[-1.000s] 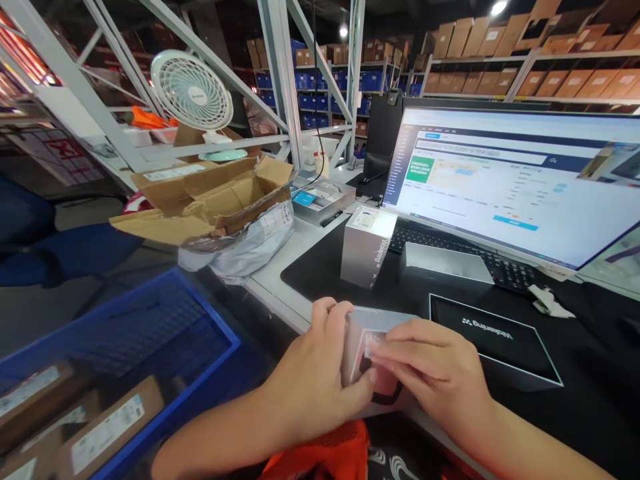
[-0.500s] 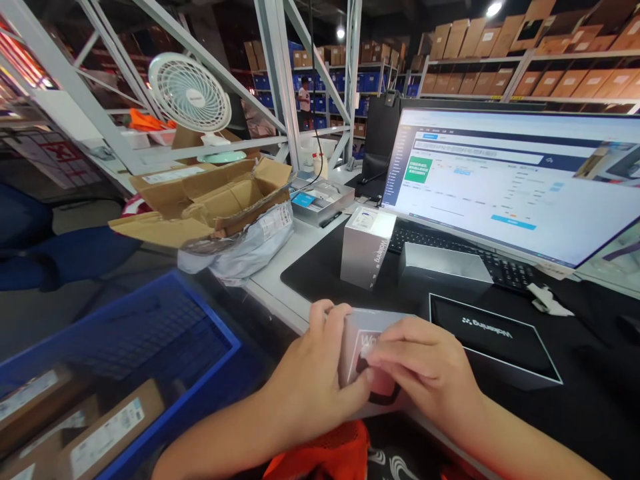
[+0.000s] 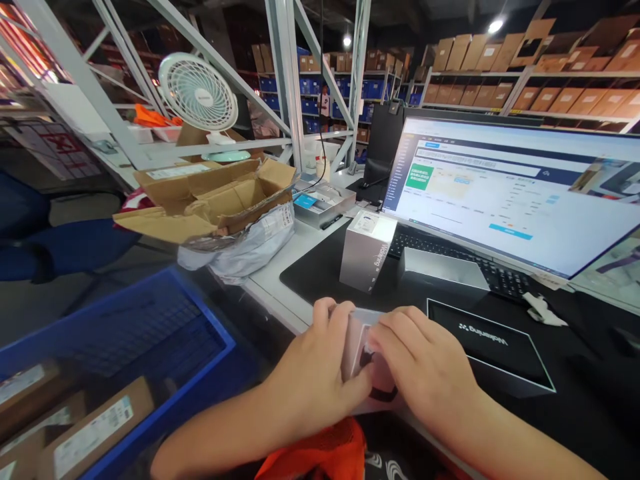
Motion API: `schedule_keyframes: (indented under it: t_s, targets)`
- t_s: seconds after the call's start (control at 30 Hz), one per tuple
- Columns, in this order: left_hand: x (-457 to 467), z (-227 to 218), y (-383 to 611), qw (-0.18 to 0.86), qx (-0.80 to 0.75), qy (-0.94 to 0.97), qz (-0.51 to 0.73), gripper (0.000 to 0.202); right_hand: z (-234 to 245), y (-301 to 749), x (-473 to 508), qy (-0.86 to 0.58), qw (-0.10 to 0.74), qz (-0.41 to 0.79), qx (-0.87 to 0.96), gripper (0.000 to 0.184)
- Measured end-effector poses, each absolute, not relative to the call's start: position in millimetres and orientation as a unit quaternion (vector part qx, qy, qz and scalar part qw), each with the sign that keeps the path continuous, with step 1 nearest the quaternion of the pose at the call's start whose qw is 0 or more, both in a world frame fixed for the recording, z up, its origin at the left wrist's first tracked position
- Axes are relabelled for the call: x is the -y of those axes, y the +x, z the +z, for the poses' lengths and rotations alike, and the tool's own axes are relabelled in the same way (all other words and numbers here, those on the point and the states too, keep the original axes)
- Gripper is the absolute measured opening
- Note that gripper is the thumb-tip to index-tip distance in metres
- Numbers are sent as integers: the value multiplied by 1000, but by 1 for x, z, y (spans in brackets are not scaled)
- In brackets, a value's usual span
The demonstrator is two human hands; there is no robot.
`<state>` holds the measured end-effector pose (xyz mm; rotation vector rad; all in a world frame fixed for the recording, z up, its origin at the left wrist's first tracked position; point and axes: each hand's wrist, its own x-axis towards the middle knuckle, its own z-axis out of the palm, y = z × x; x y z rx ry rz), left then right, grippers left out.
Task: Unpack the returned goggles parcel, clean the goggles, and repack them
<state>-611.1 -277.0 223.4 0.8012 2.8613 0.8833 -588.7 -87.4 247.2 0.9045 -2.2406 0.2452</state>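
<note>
Printed box (image 3: 384,379), lower centre of frame, gripped by left hand (image 3: 320,370); right hand (image 3: 433,363) now shifted higher across its face, any pinch indeterminable, handling seemingly unfinished.

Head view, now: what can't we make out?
All in the head view:
Held box: printed face partly covered by the left hand and right hand.
Whether the right hand pinches anything: blurred, and the hand itself covers it.
Monitor: most text too small and blurred.
Blue crate: cut off by left and bottom edges.
</note>
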Motion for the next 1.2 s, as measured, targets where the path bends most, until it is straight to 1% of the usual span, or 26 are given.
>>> schedule_keyframes:
  t_s: [0.07,0.13,0.27,0.4,0.53,0.67,0.77,1.07,1.2]
  targets:
    - [278,224,-613,28,-921,258,290,67,245,-593,89,357,338,63,869,26]
    - [279,226,-614,34,-918,259,299,65,241,-596,89,368,326,58,869,25]
    - [280,228,-617,45,-913,262,311,61,235,-597,85,377,293,104,872,23]
    - [281,226,-616,43,-912,265,311,61,235,-592,83,382,278,142,870,24]
    - [282,225,-615,44,-913,268,305,61,237,-588,81,383,266,161,870,22]
    - [283,226,-613,41,-912,273,303,61,234,-588,79,381,251,181,871,15]
    - [283,227,-613,40,-914,274,298,61,233,-587,77,384,241,185,872,16]
    - [283,223,-613,40,-911,275,304,68,231,-576,79,366,266,186,872,21]
    - [283,223,-612,37,-909,282,305,67,225,-573,78,362,259,205,872,18]
